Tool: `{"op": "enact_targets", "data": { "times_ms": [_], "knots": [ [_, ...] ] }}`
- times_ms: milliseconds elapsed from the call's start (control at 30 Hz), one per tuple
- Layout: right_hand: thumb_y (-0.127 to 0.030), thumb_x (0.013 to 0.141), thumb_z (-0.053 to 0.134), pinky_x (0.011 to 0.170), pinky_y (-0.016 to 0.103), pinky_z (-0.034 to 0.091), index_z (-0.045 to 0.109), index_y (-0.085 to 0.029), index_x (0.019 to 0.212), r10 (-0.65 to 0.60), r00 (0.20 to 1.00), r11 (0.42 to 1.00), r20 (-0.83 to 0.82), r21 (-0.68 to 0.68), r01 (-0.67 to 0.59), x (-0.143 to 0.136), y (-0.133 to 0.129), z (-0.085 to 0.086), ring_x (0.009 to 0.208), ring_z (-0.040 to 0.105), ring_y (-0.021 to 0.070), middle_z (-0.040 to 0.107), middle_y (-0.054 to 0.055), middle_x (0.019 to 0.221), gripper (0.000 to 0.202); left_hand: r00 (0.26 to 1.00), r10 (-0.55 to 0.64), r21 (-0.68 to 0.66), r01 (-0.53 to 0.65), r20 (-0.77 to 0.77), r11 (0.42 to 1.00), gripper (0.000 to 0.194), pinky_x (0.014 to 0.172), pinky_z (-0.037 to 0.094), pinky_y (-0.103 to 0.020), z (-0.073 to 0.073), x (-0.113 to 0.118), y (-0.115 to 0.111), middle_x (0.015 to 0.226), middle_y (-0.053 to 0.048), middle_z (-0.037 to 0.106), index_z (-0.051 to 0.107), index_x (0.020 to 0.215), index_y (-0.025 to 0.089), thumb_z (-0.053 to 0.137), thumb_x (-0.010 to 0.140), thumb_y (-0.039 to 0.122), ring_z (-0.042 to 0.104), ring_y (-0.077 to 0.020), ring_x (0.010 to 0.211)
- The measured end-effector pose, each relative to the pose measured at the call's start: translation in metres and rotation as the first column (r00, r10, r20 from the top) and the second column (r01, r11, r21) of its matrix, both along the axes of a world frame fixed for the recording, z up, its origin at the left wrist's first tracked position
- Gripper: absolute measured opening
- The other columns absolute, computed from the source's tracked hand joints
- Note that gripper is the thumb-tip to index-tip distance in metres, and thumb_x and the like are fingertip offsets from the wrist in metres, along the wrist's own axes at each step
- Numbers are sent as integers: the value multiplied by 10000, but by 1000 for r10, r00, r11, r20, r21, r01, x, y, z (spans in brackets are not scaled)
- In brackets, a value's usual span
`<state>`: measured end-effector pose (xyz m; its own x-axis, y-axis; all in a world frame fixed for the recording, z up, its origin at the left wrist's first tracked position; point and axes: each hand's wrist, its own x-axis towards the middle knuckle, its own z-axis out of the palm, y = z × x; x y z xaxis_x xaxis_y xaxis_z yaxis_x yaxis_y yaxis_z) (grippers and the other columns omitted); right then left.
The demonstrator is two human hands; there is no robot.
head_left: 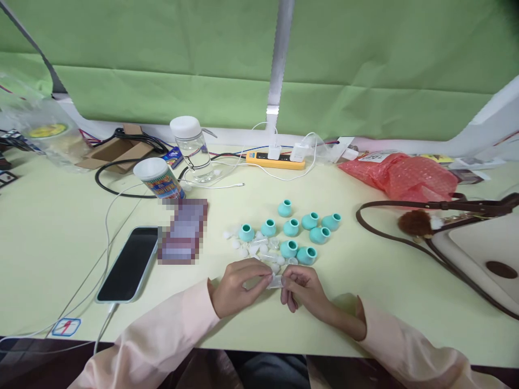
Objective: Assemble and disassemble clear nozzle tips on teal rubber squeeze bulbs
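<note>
Near the table's front edge, my left hand and my right hand meet at a small clear plastic tube. Fingertips of my left hand pinch its left end, and my right hand's fingers close on its right end. Just beyond my hands lies a loose pile of small clear and white plastic pieces. Several teal bulb-shaped pieces with round open mouths stand or lean behind and right of the pile, among them one teal bulb at the left and another teal bulb close to my right hand.
Left are a phone on a cable, a pixelated flat object, a paper tub and a clear bottle. A yellow power strip lies behind. At right are a red bubble-wrap package and a white bag with brown straps.
</note>
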<state>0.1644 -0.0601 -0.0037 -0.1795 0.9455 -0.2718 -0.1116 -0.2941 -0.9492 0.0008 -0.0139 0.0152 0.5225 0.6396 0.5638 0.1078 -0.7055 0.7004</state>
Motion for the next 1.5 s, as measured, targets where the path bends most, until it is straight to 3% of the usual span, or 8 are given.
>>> {"op": "enact_targets", "data": {
  "times_ms": [267,400,567,667,800,1000,1500],
  "knots": [
    [-278,710,507,273,140,281,460,-151,533,1,1000,1000,18,5,-1,1,1,0,258,429,47,553,-21,405,223,995,-27,238,48,-93,970,156,583,484,-257,-4,-4,3,747,-89,611,550,846,99,524,711,25,561,-147,704],
    [-283,711,503,271,142,275,457,-153,530,3,1000,1000,25,2,-3,1,0,0,257,426,47,553,-22,403,228,983,-10,373,78,-182,925,155,575,492,-265,-5,-5,4,754,-93,610,540,863,94,525,716,47,557,-152,697],
    [-283,709,500,268,140,272,455,-153,535,11,999,1000,30,-2,-11,0,0,-1,254,426,47,552,-24,402,222,985,40,506,51,-167,861,175,588,507,-281,-5,-5,4,742,-112,621,538,847,61,583,678,50,567,-178,707],
    [-276,710,500,270,137,272,461,-152,539,20,999,1000,32,1,-20,0,0,-1,256,424,44,554,-24,407,215,990,12,424,48,-137,904,157,587,503,-266,-5,-4,3,744,-104,620,545,830,74,569,683,26,568,-164,703],
    [-285,710,508,271,143,277,466,-152,539,21,999,1000,38,8,-21,0,0,1,258,424,46,555,-23,410,221,997,-63,144,70,-54,987,133,586,494,-237,-1,-3,1,730,-75,619,565,821,108,527,715,38,575,-135,691],
    [-291,704,513,272,146,271,463,-155,535,20,999,1000,41,16,-20,1,0,1,256,421,47,551,-26,405,223,998,-55,-116,54,-9,992,81,587,493,-234,7,-1,2,694,-69,632,596,748,122,517,735,111,592,-132,651],
    [-261,718,499,279,140,267,462,-151,548,13,1000,1000,27,20,-13,1,-1,2,257,418,40,547,-28,406,206,996,-91,-69,92,22,993,109,608,529,-251,7,-2,3,731,-113,672,646,769,89,564,706,55,624,-156,692]
  ]
}}
